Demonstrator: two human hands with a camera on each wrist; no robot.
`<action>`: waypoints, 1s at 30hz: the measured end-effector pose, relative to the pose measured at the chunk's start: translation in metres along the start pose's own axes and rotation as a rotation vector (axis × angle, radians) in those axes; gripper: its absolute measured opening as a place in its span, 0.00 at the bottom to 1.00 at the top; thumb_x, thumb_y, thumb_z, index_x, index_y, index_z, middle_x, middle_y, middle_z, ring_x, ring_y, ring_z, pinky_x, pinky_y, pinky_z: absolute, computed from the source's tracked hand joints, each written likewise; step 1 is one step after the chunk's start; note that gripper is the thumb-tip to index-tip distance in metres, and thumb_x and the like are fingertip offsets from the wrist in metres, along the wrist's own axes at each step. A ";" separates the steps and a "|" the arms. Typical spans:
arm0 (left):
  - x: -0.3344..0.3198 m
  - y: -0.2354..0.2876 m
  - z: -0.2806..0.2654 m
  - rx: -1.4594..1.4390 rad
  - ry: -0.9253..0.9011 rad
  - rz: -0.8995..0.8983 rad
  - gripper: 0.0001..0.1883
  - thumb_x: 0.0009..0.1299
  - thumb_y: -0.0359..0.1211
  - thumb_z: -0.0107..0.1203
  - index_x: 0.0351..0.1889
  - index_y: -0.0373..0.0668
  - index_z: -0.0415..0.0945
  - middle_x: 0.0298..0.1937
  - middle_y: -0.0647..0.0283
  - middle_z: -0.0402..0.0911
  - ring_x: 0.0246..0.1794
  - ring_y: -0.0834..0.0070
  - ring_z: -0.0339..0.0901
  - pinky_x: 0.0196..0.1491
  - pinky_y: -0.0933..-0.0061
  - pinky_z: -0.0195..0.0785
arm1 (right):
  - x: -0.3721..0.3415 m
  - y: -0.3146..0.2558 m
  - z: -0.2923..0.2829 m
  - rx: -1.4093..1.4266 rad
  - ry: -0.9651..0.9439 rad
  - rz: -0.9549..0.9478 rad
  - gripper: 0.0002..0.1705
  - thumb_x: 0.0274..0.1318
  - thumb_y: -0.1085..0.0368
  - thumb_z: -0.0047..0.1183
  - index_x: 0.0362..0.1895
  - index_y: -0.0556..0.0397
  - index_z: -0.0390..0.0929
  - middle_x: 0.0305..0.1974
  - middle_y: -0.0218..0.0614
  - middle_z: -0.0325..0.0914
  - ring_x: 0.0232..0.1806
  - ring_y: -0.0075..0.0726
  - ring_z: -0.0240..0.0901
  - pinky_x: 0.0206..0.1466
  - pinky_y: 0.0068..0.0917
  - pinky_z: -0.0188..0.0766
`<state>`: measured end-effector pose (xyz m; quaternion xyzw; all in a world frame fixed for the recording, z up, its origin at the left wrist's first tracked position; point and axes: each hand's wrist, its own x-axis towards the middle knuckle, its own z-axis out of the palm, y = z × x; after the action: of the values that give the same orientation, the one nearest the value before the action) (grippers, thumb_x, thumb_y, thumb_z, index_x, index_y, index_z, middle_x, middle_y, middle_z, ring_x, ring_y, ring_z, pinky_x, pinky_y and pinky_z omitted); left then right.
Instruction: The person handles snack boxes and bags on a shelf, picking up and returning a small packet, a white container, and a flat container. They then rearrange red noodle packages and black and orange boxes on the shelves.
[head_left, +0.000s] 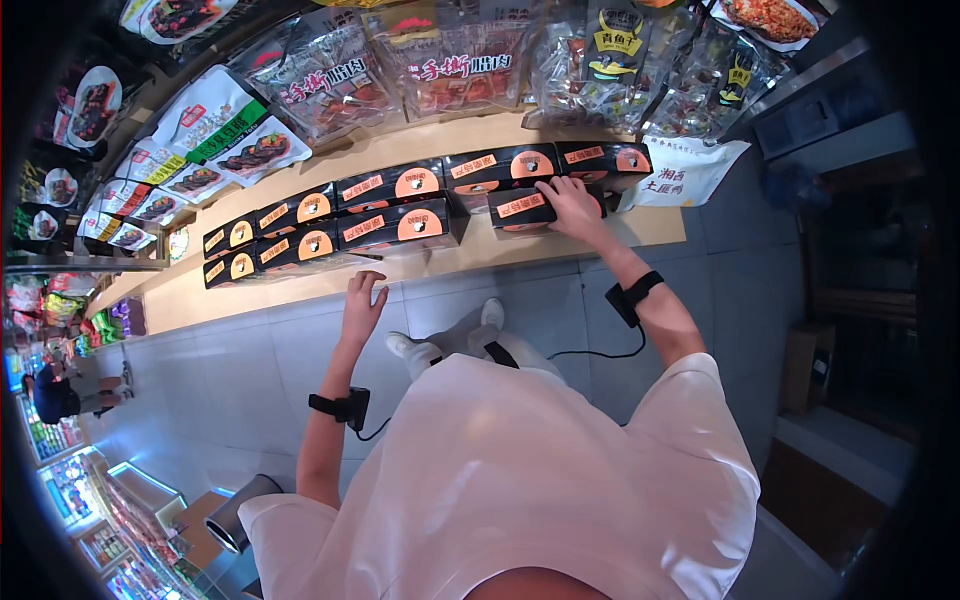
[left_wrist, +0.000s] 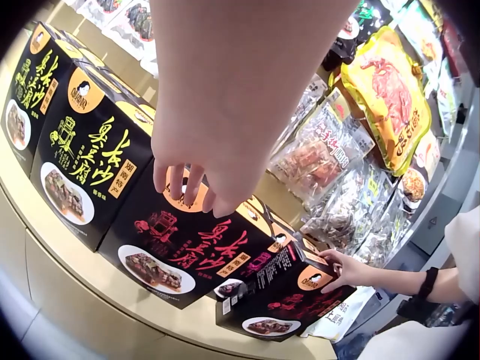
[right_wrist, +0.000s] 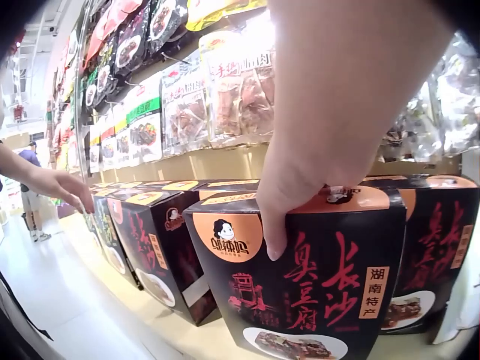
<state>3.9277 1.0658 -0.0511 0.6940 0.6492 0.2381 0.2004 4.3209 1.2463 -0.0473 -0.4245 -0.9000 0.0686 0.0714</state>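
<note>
My right hand (head_left: pixel 578 212) grips the top of a black tofu box (right_wrist: pixel 300 285) with red lettering, its thumb down the front face and its other fingers over the top. That box stands at the right end of the front row, with a gap to its left. My left hand (head_left: pixel 364 300) hangs with loosely bent fingers in front of the row and holds nothing. In the left wrist view its fingers overlap another black box with red lettering (left_wrist: pixel 169 240). Further left is a black box with yellow-green lettering (left_wrist: pixel 86 161).
A back row of similar boxes (head_left: pixel 390 183) lines the wooden shelf (head_left: pixel 480 250). Behind hang clear meat packs (head_left: pixel 450 70) and dried fish packs (head_left: pixel 610 75). A white bag (head_left: pixel 685 172) lies at the right end. Another person (head_left: pixel 65 390) is far left.
</note>
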 end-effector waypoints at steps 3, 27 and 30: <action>0.003 0.003 0.004 -0.013 -0.026 -0.012 0.11 0.61 0.29 0.55 0.42 0.40 0.70 0.42 0.56 0.71 0.46 0.56 0.67 0.50 0.61 0.61 | -0.012 0.017 0.001 -0.039 0.071 -0.050 0.42 0.26 0.62 0.66 0.54 0.50 0.66 0.43 0.40 0.65 0.51 0.47 0.61 0.58 0.41 0.56; 0.030 0.019 0.012 0.030 -0.104 0.101 0.12 0.61 0.28 0.54 0.42 0.40 0.70 0.43 0.57 0.70 0.46 0.56 0.67 0.49 0.61 0.63 | -0.017 0.042 -0.009 -0.008 0.063 0.057 0.47 0.21 0.67 0.69 0.56 0.52 0.63 0.50 0.40 0.63 0.55 0.46 0.60 0.58 0.39 0.60; 0.026 0.012 0.015 0.036 -0.114 0.105 0.12 0.60 0.28 0.54 0.42 0.40 0.70 0.43 0.57 0.70 0.46 0.57 0.67 0.49 0.61 0.63 | -0.019 0.046 -0.001 -0.003 0.120 0.027 0.48 0.23 0.67 0.69 0.57 0.52 0.62 0.52 0.40 0.62 0.57 0.47 0.59 0.59 0.40 0.60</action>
<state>3.9473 1.0912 -0.0538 0.7432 0.6036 0.1966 0.2115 4.3679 1.2603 -0.0561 -0.4402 -0.8883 0.0429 0.1236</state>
